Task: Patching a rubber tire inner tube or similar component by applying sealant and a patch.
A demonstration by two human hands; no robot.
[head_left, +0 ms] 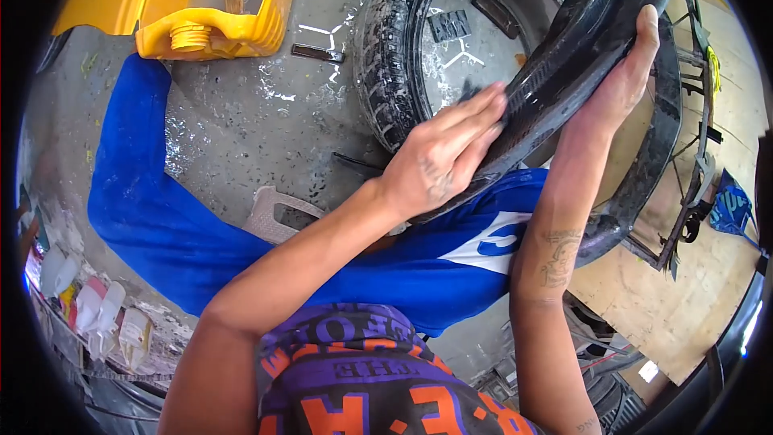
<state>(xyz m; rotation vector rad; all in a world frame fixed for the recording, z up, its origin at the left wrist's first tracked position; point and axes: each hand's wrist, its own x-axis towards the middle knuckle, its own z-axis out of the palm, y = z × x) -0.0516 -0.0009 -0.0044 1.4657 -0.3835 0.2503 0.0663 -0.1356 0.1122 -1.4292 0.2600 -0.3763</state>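
Note:
A long, glossy black carbon-fibre panel [555, 72] slants across my lap, rising to the upper right. It looks like a piece of vehicle trim; its exact kind cannot be told. My right hand [624, 84] grips the panel's right edge from beneath, thumb along the edge and the other fingers hidden behind it. My left hand [447, 153] lies on the panel's left side lower down, its fingers stretched out against the surface. Whether anything thin lies under those fingers is hidden. The panel's lower end rests near my blue trousers [322, 290].
A black tyre [386, 64] lies on the wet grey floor [233, 121] beyond the panel. Yellow plastic bodywork [217, 36] stands at the upper left. To the right are a black frame [696, 185] and a wooden board [676, 306]. Plastic bottles [93, 306] stand at the lower left.

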